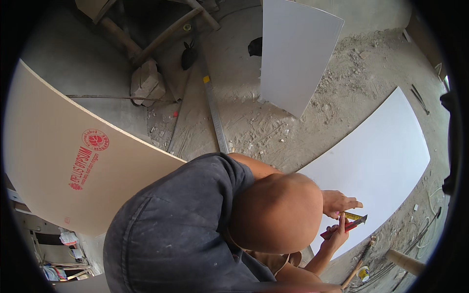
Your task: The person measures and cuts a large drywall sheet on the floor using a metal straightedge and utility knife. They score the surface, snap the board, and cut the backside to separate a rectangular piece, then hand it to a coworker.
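Neither of my own hands shows. A co-worker (pixel 171 219) in a dark grey shirt bends over a white board (pixel 376 156) that lies on the floor at the right. One hand of the co-worker (pixel 337 201) reaches over the board, fingers stretched, beside a yellow tape measure blade (pixel 352 216). Their other hand (pixel 337 236) holds a red-handled tool (pixel 352 225) with a metal tip, perhaps a cutter, close to the tape. The co-worker's head (pixel 276 215) hides part of the board. A blurred skin-coloured strip at the lower edge is too unclear to tell.
A large tan gypsum board (pixel 53 146) with red print stands at the left. Another white panel (pixel 298 53) is at the back. A long metal straightedge (pixel 215 115) lies on the dusty floor near stacked blocks (pixel 147 83). Wooden handles and a small tub (pixel 363 273) lie lower right.
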The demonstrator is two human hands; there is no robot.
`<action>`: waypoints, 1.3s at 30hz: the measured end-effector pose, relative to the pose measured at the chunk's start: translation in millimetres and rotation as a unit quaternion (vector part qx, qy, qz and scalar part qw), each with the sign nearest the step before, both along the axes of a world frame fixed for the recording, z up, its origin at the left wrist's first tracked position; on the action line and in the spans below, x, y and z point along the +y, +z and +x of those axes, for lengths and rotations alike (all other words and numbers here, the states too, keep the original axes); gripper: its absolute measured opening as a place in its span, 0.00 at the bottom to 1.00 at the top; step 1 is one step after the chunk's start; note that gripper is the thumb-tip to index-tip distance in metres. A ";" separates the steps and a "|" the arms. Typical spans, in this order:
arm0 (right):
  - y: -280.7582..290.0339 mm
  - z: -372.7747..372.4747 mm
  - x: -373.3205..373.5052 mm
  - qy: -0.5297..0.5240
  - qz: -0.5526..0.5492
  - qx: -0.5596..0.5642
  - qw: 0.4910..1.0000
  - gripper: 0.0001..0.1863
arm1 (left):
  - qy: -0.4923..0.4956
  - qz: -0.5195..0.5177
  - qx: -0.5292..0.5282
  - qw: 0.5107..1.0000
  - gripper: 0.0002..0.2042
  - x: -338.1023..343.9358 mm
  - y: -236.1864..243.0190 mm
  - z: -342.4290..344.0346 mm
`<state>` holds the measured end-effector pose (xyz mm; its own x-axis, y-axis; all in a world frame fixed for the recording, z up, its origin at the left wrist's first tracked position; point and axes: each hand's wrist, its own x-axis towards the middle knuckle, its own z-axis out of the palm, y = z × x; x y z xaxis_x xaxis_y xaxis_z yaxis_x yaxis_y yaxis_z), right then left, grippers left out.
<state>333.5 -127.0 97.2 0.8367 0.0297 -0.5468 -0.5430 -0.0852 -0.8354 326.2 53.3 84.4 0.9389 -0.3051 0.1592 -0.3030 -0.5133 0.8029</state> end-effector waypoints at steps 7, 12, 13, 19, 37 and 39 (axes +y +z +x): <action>0.4 -2.8 22.7 -0.084 0.003 -0.093 0.992 0.14 | 0.017 -0.010 0.016 1.000 0.47 1.0 -20.6 -12.5; -18.0 -2.2 27.3 0.021 -0.016 0.012 1.000 0.15 | 0.026 0.007 0.015 1.000 0.46 5.7 -27.3 -7.9; -19.9 0.1 26.7 0.021 -0.021 0.030 0.999 0.15 | 0.020 0.021 0.015 0.999 0.46 8.2 -28.0 -7.8; -24.8 5.6 36.8 -0.004 0.028 -0.003 1.000 0.15 | 0.063 -0.002 -0.007 0.998 0.46 23.1 -24.1 -16.3; -87.8 15.6 7.4 0.248 -0.033 0.040 0.967 0.20 | 0.768 0.303 0.220 0.519 0.27 394.1 -54.9 -285.6; -90.9 14.7 4.6 0.253 -0.031 0.047 0.966 0.20 | 0.778 0.341 0.309 0.428 0.26 421.5 -58.2 -341.8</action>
<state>348.2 -122.3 6.3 0.6699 0.3865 -0.6339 -0.4922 -0.4081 -0.7689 -15.6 474.8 26.1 -0.1116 0.9881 0.1060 0.9934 0.1136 -0.0131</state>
